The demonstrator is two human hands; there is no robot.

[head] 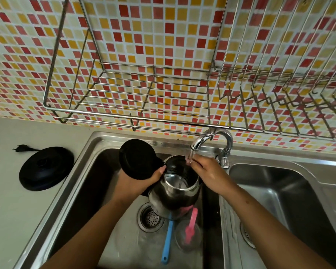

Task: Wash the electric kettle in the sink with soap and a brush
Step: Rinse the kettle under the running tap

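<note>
A steel electric kettle (175, 193) with its black lid (138, 158) flipped open hangs over the left sink basin (97, 171). My left hand (138, 181) grips the kettle's handle side, just under the lid. Water runs from the tap (202, 141) into the kettle's mouth. My right hand (206, 171) is at the kettle's rim, its fingertips in the stream under the spout. Below the kettle lie a blue-handled brush (168, 241) and a pink-handled tool (191, 226) resting across a clear round container (187, 237).
The kettle's black base (46, 168) with its plug (20, 148) sits on the counter at left. A second basin (279, 191) lies to the right. A wire dish rack (144, 94) hangs on the tiled wall above. The drain strainer (150, 218) is under the kettle.
</note>
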